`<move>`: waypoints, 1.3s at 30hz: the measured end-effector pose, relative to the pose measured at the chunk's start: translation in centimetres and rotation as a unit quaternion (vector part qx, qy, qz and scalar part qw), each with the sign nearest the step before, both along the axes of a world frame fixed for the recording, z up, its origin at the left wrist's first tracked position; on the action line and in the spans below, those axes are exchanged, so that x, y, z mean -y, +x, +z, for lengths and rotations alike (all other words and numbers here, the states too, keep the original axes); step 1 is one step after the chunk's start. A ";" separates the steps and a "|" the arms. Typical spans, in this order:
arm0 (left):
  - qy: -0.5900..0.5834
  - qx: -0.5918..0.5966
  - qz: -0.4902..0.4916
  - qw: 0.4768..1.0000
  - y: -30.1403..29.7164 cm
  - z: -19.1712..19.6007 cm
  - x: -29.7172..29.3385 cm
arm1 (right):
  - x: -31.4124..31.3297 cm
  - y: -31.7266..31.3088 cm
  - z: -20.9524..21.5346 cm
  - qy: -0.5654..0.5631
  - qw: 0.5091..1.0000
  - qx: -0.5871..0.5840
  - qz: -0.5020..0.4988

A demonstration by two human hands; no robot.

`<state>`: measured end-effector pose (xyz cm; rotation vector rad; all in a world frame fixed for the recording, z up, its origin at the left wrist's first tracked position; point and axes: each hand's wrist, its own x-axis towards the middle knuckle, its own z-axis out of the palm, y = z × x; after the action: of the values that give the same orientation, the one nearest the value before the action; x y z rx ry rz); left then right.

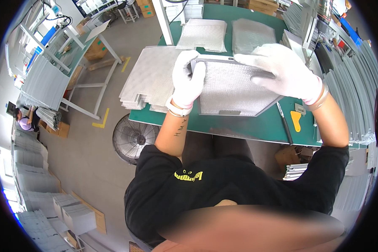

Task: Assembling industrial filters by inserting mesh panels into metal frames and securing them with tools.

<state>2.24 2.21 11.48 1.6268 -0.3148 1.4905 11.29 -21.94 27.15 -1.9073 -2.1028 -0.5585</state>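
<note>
A framed mesh panel (231, 86), silvery with a thin metal rim, lies tilted over the bench in front of me. My left hand (188, 80), in a white glove, grips its far left corner, the thumb on the near side and the fingers curled round the rim. Above the panel's far right part is my gloved right hand (279, 67), its fingers stretched out toward the far rim and the thumb apart. The fingertips meet or nearly meet the rim; contact there is unclear. Left of the panel, a stack of mesh sheets (149, 71) rests beside my left hand.
On the green bench (239, 132) lie a black-handled knife-like tool (284, 124), a yellow scraper-shaped piece (296, 121) and two more mesh piles (203, 33) (252, 35). Panels (350, 92) stand stacked at right. A floor fan (134, 138) stands left, and a person (25, 119) is far left.
</note>
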 end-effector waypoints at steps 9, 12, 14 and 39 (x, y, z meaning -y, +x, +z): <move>-0.041 -0.155 0.017 0.987 0.6 4.0 -1.3 | 12.1 1.5 -13.0 0.212 0.909 -0.150 -0.327; 0.231 -0.068 -0.036 0.970 0.6 11.0 0.1 | 17.9 1.5 -25.5 -0.141 0.769 -0.191 -0.593; 0.410 -0.003 -0.135 0.902 2.6 14.7 2.6 | 18.7 0.5 -29.3 -0.123 0.772 -0.146 -0.607; 0.285 -0.129 0.152 0.938 9.3 1.0 18.1 | 20.0 -4.9 -6.6 0.022 0.945 -0.011 -0.325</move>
<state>11.54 -15.89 12.51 2.4014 -0.3843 1.4606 6.43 -41.90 20.53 -2.5536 -1.3881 -0.6909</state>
